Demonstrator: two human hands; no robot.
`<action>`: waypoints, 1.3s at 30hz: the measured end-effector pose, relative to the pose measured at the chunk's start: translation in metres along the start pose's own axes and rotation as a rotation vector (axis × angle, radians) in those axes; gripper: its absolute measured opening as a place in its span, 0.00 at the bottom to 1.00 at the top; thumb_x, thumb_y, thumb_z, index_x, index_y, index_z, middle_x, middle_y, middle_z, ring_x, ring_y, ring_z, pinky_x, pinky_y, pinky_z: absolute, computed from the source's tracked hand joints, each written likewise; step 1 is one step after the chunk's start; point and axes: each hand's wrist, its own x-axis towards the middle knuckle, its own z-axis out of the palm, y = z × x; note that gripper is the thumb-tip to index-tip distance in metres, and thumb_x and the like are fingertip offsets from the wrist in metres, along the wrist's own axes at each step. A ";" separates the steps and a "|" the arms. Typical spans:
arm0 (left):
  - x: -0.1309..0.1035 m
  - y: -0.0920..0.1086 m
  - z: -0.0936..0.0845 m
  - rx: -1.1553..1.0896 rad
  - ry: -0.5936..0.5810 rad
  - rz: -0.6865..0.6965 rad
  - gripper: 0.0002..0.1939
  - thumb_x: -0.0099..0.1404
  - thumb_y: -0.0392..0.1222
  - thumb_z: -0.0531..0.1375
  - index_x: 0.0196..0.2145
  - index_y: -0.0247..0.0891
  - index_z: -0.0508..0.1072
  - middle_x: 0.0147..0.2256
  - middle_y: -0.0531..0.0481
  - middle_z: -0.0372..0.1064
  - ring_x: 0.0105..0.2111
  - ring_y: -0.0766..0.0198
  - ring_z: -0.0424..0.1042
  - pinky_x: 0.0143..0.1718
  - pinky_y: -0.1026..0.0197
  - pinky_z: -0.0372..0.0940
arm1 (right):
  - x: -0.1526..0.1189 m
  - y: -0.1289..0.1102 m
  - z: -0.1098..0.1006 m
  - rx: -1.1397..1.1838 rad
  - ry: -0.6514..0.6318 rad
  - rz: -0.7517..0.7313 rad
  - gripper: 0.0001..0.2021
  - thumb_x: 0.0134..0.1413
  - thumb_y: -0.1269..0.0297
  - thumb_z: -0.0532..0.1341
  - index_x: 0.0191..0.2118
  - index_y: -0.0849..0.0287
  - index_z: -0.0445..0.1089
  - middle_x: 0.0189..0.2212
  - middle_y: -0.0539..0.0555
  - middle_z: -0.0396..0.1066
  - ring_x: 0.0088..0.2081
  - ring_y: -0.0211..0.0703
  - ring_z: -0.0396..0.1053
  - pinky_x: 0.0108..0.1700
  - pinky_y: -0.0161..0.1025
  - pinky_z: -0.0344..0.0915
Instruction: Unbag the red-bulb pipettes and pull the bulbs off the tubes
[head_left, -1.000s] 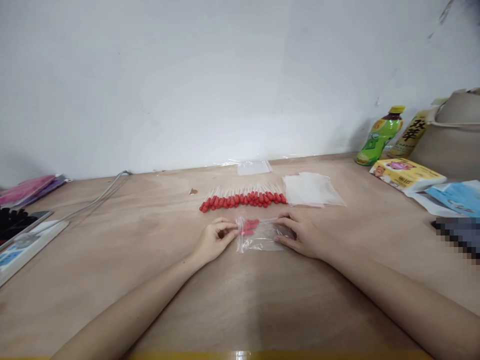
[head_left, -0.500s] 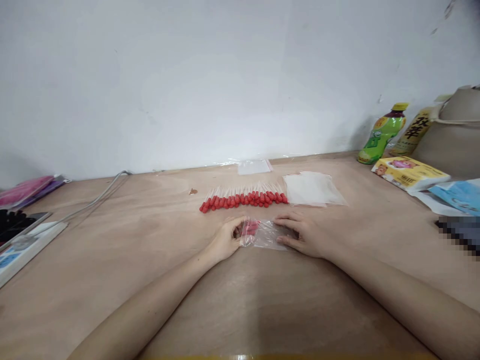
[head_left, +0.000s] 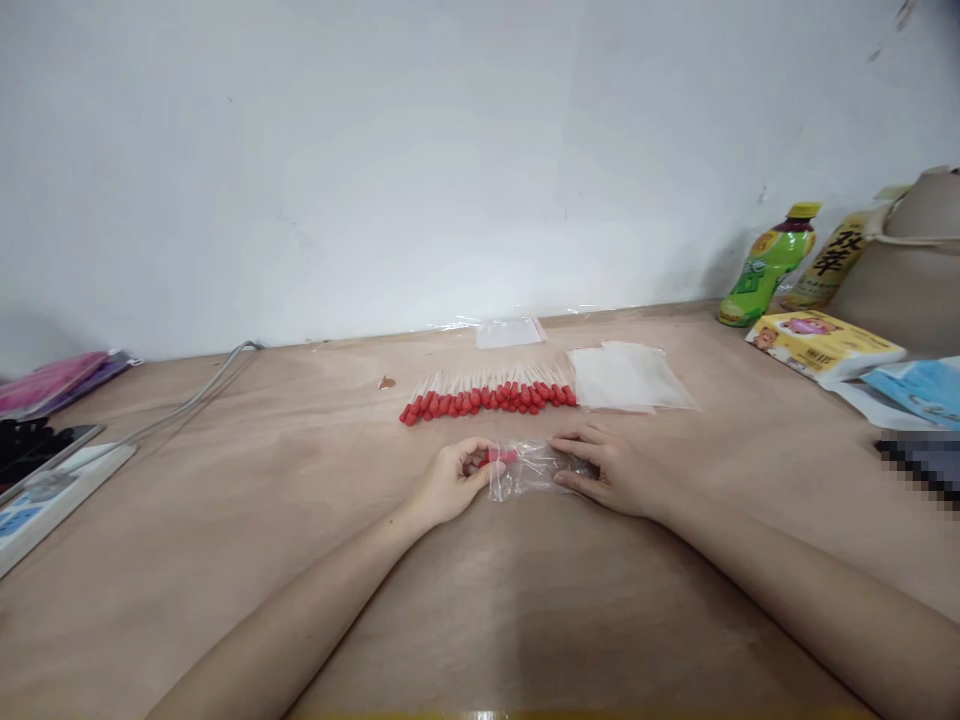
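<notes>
Between my hands, low over the table, is a clear plastic bag (head_left: 529, 472), crumpled and shiny. Inside its left end shows something red (head_left: 501, 457), partly covered by fingers and folds of film. My left hand (head_left: 459, 478) is closed on that end, thumb and fingers pinching the bag around the red contents. At the other end, my right hand (head_left: 604, 470) grips the film between thumb and fingers. Just beyond both hands lies a row of thin pale sticks with red heads (head_left: 487, 398), their heads toward me.
Flat clear bags (head_left: 626, 378) lie stacked right of the row, another bag (head_left: 511, 333) near the wall. Rightward are a green bottle (head_left: 769, 265), a yellow tissue pack (head_left: 825, 345) and a pixelated dark object (head_left: 919, 468). A power strip (head_left: 64, 500) with a cable sits left.
My left thumb and fingers have closed further over the red contents, so less red shows. The bag's left part has become more crumpled. My right hand has hardly moved.
</notes>
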 end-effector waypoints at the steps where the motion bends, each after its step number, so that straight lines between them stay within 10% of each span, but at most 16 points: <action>1: 0.001 -0.001 0.002 -0.008 0.019 -0.009 0.15 0.58 0.46 0.57 0.41 0.34 0.68 0.37 0.44 0.72 0.35 0.62 0.71 0.34 0.61 0.66 | 0.000 0.000 0.000 -0.005 -0.003 -0.002 0.19 0.53 0.56 0.56 0.50 0.55 0.64 0.43 0.57 0.67 0.45 0.47 0.64 0.47 0.47 0.62; 6: 0.005 0.009 -0.018 0.028 0.045 0.012 0.14 0.58 0.45 0.58 0.39 0.33 0.70 0.36 0.44 0.73 0.33 0.62 0.72 0.35 0.60 0.67 | 0.000 0.001 0.001 -0.018 -0.009 0.001 0.19 0.53 0.56 0.56 0.51 0.55 0.64 0.44 0.56 0.67 0.45 0.47 0.63 0.48 0.47 0.61; 11: -0.003 0.050 -0.101 0.308 -0.178 0.054 0.12 0.57 0.45 0.59 0.37 0.36 0.73 0.34 0.48 0.73 0.34 0.62 0.72 0.36 0.60 0.68 | 0.000 0.001 0.001 -0.008 -0.009 -0.011 0.19 0.53 0.56 0.56 0.50 0.55 0.64 0.44 0.56 0.67 0.46 0.47 0.63 0.48 0.46 0.61; 16: -0.021 0.084 -0.154 0.550 0.283 0.189 0.13 0.57 0.46 0.59 0.39 0.39 0.72 0.38 0.49 0.73 0.37 0.60 0.72 0.42 0.57 0.68 | 0.000 0.002 0.001 -0.007 -0.004 -0.016 0.19 0.54 0.56 0.55 0.50 0.55 0.65 0.44 0.56 0.67 0.45 0.46 0.63 0.47 0.46 0.62; 21: 0.013 0.076 -0.122 0.762 0.531 0.377 0.13 0.62 0.45 0.54 0.43 0.41 0.71 0.41 0.50 0.71 0.39 0.63 0.71 0.42 0.61 0.67 | -0.001 0.003 0.002 0.001 -0.010 -0.014 0.19 0.54 0.56 0.55 0.50 0.55 0.64 0.44 0.56 0.67 0.45 0.46 0.63 0.48 0.45 0.62; 29: 0.092 0.035 -0.051 1.335 0.203 0.413 0.11 0.63 0.33 0.50 0.41 0.36 0.70 0.42 0.44 0.67 0.39 0.61 0.68 0.40 0.61 0.63 | 0.000 0.001 0.001 -0.014 -0.005 -0.027 0.18 0.54 0.57 0.55 0.49 0.55 0.65 0.44 0.56 0.67 0.45 0.46 0.63 0.47 0.46 0.62; 39: 0.093 0.048 -0.041 1.299 -0.071 0.245 0.07 0.59 0.36 0.55 0.35 0.36 0.71 0.37 0.46 0.67 0.34 0.60 0.68 0.31 0.63 0.60 | 0.000 0.000 0.002 -0.015 -0.003 -0.027 0.17 0.54 0.56 0.55 0.49 0.55 0.65 0.44 0.55 0.67 0.44 0.46 0.63 0.47 0.46 0.62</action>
